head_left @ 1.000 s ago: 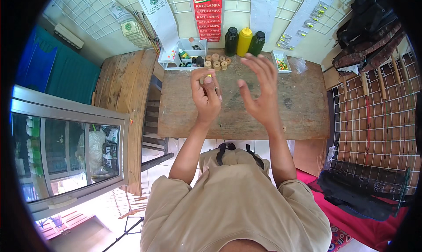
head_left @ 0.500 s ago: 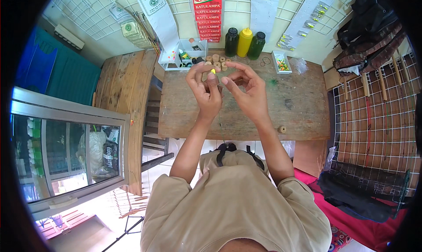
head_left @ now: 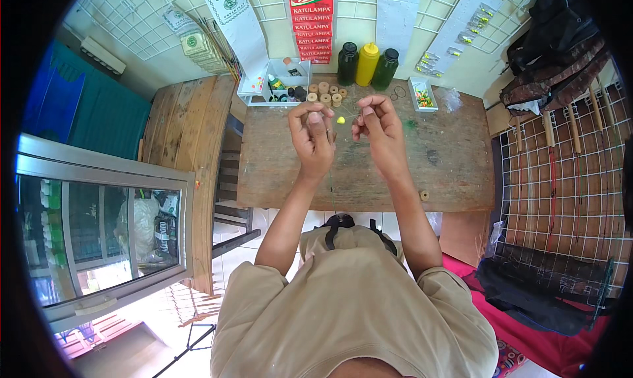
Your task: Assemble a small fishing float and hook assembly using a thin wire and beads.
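Observation:
Both my hands are raised above the wooden table [head_left: 290,190], a short gap between them. My left hand [head_left: 312,139] is closed, thumb pressed to the fingertips in a pinch on a thin fishing line that is barely visible. Opposite it, my right hand [head_left: 382,132] also pinches the thin line, thumb against the curled fingers. A small yellow fishing float [head_left: 341,120] sits in the gap between the hands, apart from the fingers and seemingly on the line. Any finer piece inside the fingertips is hidden.
Several wooden spools [head_left: 324,92] stand beyond my hands, beside a white organizer box [head_left: 254,99]. Dark bottles [head_left: 385,69] flank a yellow squeeze bottle [head_left: 367,64]. A white tray [head_left: 422,107] holds small colourful floats. One lone spool [head_left: 424,196] lies near the front edge.
My right hand has moved right, away from my left, and its fingers have closed. The yellow float, earlier at my left fingertips, now shows between the hands.

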`<state>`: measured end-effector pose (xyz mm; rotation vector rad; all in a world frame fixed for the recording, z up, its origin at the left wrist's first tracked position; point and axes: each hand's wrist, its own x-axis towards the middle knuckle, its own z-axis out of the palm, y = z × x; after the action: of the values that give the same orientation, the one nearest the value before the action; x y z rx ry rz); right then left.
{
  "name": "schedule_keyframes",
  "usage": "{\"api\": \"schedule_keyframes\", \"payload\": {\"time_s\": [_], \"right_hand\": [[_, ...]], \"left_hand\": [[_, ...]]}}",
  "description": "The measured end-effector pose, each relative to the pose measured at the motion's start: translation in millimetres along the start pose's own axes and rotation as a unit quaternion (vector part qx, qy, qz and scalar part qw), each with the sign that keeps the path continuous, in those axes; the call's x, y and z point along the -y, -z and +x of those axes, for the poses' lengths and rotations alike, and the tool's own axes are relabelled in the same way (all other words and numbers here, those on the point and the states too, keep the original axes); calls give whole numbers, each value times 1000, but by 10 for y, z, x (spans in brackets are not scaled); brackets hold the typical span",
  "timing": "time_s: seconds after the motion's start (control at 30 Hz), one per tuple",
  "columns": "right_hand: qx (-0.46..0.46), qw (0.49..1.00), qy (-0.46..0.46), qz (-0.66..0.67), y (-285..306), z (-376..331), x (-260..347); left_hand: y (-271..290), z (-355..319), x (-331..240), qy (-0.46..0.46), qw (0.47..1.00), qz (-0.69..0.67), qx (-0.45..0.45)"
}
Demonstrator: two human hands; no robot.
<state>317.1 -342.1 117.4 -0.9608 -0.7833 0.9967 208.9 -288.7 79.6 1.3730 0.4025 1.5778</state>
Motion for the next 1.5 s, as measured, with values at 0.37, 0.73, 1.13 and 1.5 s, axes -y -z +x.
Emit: {"api": "schedule_keyframes", "payload": {"time_s": [0.37,0.73,1.13,1.5], "right_hand": [[48,998,3,-28,57,18,74],[68,997,-20,5,99,133,233],[139,962,-6,-236,353,163,471],[217,975,-36,15,530,180,505]], "left_hand": [[42,-94,98,-2,1000,-14,-17],[73,-77,121,-31,997,68,15],[23,-30,117,-2,999,33,1],[42,16,124,35,999,-1,42]]}}
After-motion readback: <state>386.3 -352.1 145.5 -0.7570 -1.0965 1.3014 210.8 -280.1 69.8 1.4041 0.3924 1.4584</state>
